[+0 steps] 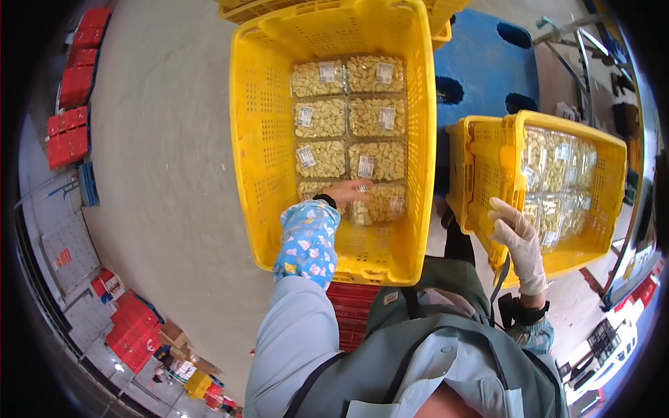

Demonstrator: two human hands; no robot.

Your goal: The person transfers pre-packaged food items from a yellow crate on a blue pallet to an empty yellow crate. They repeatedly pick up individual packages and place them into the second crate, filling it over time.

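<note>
My left hand point(349, 193), bare and blurred, reaches into a tall yellow plastic crate point(261, 157). It lies over the left edge of the front right clear plastic pack point(384, 206) of pale peeled cloves, likely garlic; whether it grips the pack cannot be told. Several similar labelled packs point(376, 117) lie in two columns on the crate's floor. The front left pack point(312, 189) is partly behind my hand. My right hand point(522, 251), in a whitish glove, is beside the left rim of a second yellow crate point(590, 256). Its fingers are bent and apart, with nothing seen between them.
More packs point(559, 157) fill part of the right crate, which rests on another yellow crate point(462, 172). A blue plastic pallet point(481, 68) lies beyond. Red crates point(350, 313) stand under the near crate. A metal frame point(583, 68) stands far right; red stacks point(78, 83) line the left.
</note>
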